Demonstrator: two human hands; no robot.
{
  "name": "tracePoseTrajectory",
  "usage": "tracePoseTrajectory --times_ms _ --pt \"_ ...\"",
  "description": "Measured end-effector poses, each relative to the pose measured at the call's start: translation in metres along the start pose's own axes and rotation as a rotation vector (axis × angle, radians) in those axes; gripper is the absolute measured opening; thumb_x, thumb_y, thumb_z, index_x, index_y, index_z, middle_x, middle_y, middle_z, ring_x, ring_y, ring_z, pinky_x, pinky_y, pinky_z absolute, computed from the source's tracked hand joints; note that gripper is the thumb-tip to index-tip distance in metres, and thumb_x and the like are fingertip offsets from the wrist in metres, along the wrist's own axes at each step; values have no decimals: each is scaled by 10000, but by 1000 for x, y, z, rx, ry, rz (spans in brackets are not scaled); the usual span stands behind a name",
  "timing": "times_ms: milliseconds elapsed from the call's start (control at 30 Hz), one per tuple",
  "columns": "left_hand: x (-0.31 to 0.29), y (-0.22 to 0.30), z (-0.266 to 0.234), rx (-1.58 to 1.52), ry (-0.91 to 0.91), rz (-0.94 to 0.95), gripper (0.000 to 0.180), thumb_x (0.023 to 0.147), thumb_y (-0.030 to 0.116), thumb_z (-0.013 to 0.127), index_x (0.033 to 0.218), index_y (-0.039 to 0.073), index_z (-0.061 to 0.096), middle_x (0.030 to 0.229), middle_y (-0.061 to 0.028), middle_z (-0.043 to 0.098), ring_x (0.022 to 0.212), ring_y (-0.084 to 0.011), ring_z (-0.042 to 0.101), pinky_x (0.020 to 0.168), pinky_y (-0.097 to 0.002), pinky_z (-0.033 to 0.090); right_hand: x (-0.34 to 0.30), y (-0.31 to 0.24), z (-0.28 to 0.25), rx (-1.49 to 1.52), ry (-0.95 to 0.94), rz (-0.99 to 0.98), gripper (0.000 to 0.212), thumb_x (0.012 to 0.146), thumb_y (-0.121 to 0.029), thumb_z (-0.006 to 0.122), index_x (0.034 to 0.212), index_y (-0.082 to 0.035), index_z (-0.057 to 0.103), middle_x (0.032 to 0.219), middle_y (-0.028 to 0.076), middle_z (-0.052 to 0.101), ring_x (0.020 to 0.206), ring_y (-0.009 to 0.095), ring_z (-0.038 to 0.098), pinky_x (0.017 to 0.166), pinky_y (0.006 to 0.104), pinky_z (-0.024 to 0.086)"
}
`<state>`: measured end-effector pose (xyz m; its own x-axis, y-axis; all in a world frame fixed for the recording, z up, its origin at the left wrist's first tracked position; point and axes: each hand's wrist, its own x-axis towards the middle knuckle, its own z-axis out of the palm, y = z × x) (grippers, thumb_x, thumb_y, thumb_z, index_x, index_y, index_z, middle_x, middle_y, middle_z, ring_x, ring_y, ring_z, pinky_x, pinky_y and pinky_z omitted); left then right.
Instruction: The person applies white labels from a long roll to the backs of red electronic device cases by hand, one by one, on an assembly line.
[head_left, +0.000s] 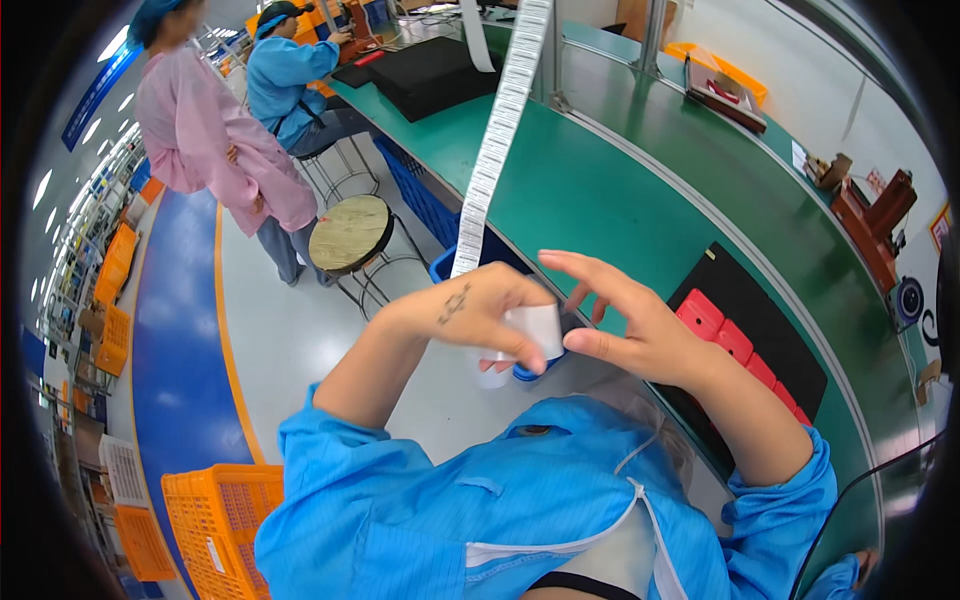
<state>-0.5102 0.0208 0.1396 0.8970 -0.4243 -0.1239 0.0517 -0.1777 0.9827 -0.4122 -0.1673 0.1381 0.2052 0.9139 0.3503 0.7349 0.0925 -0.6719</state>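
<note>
A long strip of white printed labels [495,140] hangs down from the top of the view into my left hand [475,310]. My left hand is closed around a white coiled or folded part of it [540,328], with the thumb pressed over the front. Close by on the right, my right hand [640,335] has its fingers apart, with thumb and forefinger beside the white coil. It holds nothing that I can see. Whether its fingertips touch the coil I cannot tell.
At right, several red pieces [735,343] lie on a black mat [795,365] on the green workbench [590,190]. A round stool [350,234] and a blue crate [415,190] stand beyond my hands. An orange crate [222,520] is lower left. Two people [215,140] are nearby.
</note>
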Motion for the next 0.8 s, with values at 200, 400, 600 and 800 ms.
tracePoseTrajectory --times_ms 200,400,600,800 --pt "42 26 2 -16 -177 -51 205 633 59 727 736 -31 574 564 -60 553 418 -82 499 349 -197 365 -23 18 -24 708 -116 343 283 804 -237 581 957 -1 547 816 17 563 714 81 504 627 219 414" --pt "59 30 -25 211 -311 -125 248 632 110 745 724 -33 563 564 -34 553 465 -56 505 387 -189 365 -64 23 -37 706 -140 447 159 798 -135 588 863 10 581 783 25 602 704 59 536 651 204 428" --pt "68 20 -8 449 577 453 303 753 190 619 950 -22 530 966 -125 558 918 -171 526 797 -286 400 -83 22 -36 914 115 537 163 790 -86 587 906 21 549 797 65 620 721 67 561 635 192 426" --pt "86 -1 54 507 353 630 597 733 277 633 1179 -38 391 1191 -198 438 1126 -274 416 952 -356 294 -89 10 -26 888 309 474 158 792 -85 583 904 10 525 764 58 616 642 44 537 550 172 384"
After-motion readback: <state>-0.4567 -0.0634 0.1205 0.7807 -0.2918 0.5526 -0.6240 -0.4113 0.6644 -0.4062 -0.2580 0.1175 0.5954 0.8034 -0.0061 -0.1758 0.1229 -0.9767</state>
